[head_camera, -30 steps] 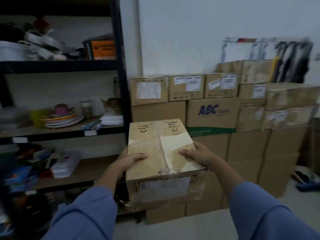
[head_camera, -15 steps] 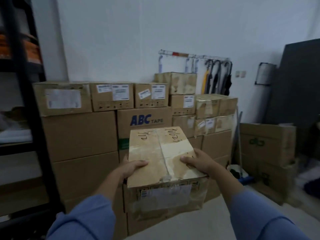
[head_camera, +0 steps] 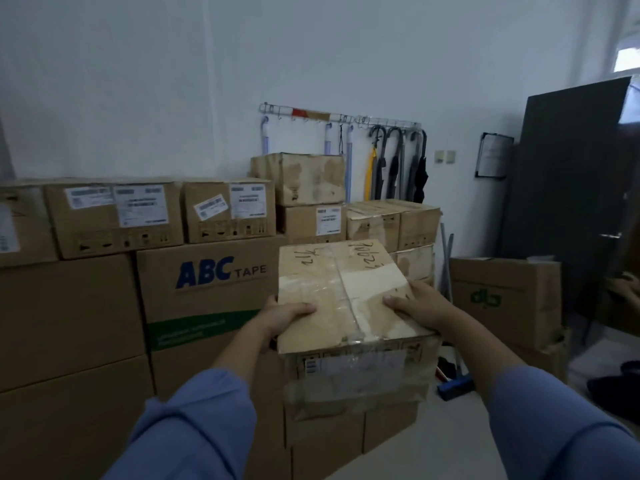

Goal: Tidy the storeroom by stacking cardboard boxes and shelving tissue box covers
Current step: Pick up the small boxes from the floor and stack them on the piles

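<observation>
- Clamping from both sides, the left hand [head_camera: 287, 315] and right hand [head_camera: 415, 304] grip the worn tan cardboard box [head_camera: 341, 271]. The thumbs lie over its top edges, and the fingers underneath are hidden.
- Held level at lower centre of the frame, the box appears to be carried rather than resting on anything. The two-sided hold probably keeps its soft walls square.
- Its top is scuffed and peeled pale in patches, seamed with glossy clear tape and scrawled on in pen.
- At left behind it, the crisp brown ABC TAPE carton [head_camera: 207, 282] and the smaller white-labelled brown cartons [head_camera: 117, 216] form flat tiers, which look like likely landing spots.
- Right of centre, higher up, dark folded umbrellas [head_camera: 394, 164] hang from a wall rail.
</observation>
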